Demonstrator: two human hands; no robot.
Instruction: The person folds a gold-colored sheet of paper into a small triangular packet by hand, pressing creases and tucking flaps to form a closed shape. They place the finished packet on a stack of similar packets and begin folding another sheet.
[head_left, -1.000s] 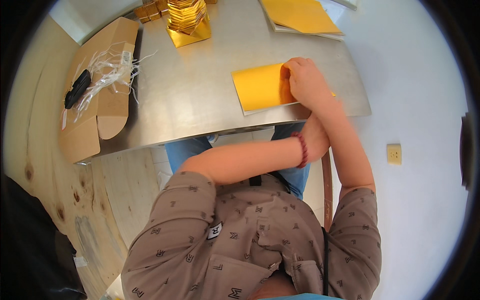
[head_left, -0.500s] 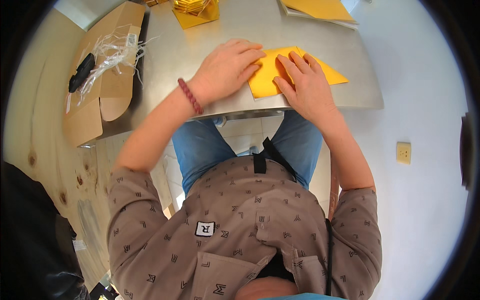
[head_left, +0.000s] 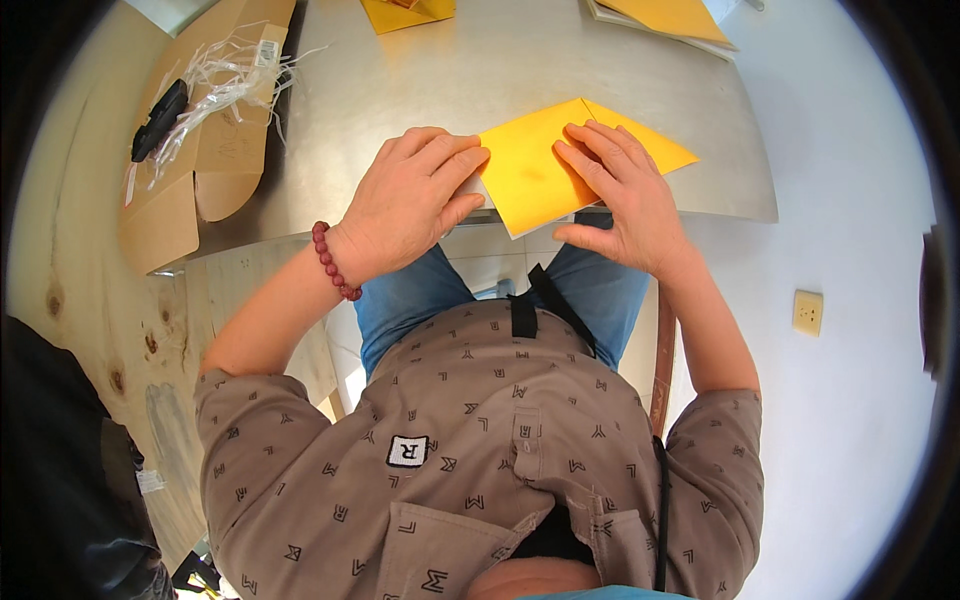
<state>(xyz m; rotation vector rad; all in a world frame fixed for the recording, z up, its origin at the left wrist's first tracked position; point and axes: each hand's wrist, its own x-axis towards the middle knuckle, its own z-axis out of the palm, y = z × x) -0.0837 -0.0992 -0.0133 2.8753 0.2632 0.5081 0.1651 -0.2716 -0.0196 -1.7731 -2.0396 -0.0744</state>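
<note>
A folded sheet of golden yellow paper (head_left: 535, 165) lies at the near edge of the metal table. It comes to a point on the right, has a fold line near its top, and its near corner overhangs the table edge. A pale underside shows along its left and near edges. My left hand (head_left: 410, 195), with a dark red bead bracelet at the wrist, touches the left edge with its fingertips, thumb apart. My right hand (head_left: 635, 200) rests its outstretched fingers on the paper's right half, the thumb spread toward me beyond the near edge.
More yellow paper (head_left: 660, 15) lies stacked at the far right of the metal table (head_left: 400, 85). A yellow folded piece (head_left: 405, 14) is at the far edge. On the left, an opened cardboard box (head_left: 232, 150) carries clear plastic strips (head_left: 225, 90) and a black object (head_left: 160, 120).
The paper has come nearer to me, its near corner now past the table edge. My left hand has moved nearer and left; my right hand's thumb has swung off the paper.
</note>
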